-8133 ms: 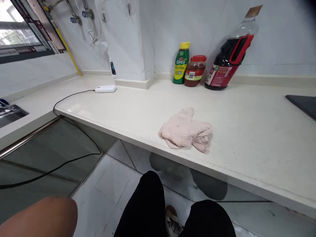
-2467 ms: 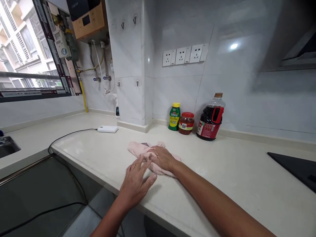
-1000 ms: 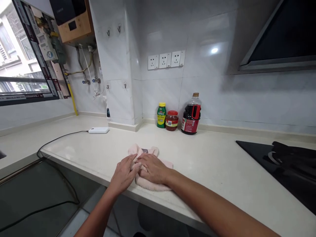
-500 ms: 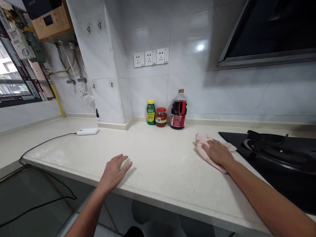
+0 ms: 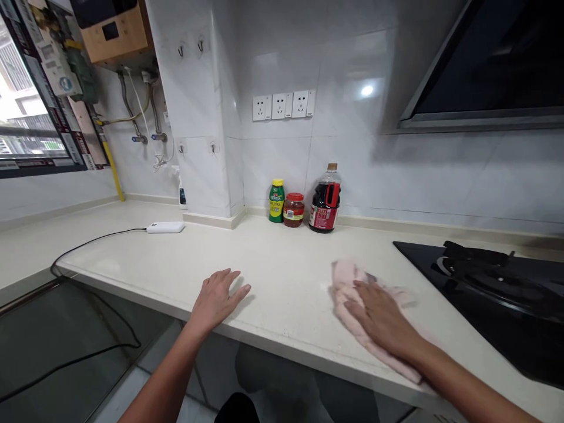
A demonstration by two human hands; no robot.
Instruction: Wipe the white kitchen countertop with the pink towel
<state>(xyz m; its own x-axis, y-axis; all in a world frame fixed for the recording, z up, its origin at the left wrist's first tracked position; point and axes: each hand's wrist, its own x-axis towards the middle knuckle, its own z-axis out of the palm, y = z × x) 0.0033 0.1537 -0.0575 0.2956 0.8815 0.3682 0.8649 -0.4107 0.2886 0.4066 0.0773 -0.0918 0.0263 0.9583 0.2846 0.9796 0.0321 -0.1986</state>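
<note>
Pink cloth [image 5: 346,279], edges blurred, lies rumpled on the pale bench [image 5: 273,276], btwn my L. hand and the black hob [image 5: 489,326]; its lower end is nr the bench's front edge, its R. fringe just beside the hob. My R. hand [image 5: 381,317] rests palm-down on top of it, fingers [image 5: 368,294] extended and a little apart, not closed round the cloth; fine detail is blurred. My L. hand [image 5: 218,298], well apart from the R., is open w/ fingers spread, thumb out to the side, and has hold of nothing; it's over the bench nr the front edge, but whether it touches I can't tell.

Rear of bench, L. to R.: spray bottle [image 5: 182,191] beside the wall's projecting corner; green bottle [image 5: 277,204] w/ yellow cap; red-lidded jar [image 5: 293,211] right next to it; lg. dark bottle [image 5: 324,205] w/ red handle, just beyond. White device [image 5: 165,227] lies flat at L., w/ black cable [image 5: 101,238] running over the bench edge. Wall sockets [image 5: 282,106], 3 in a row, sit above the bottles.
</note>
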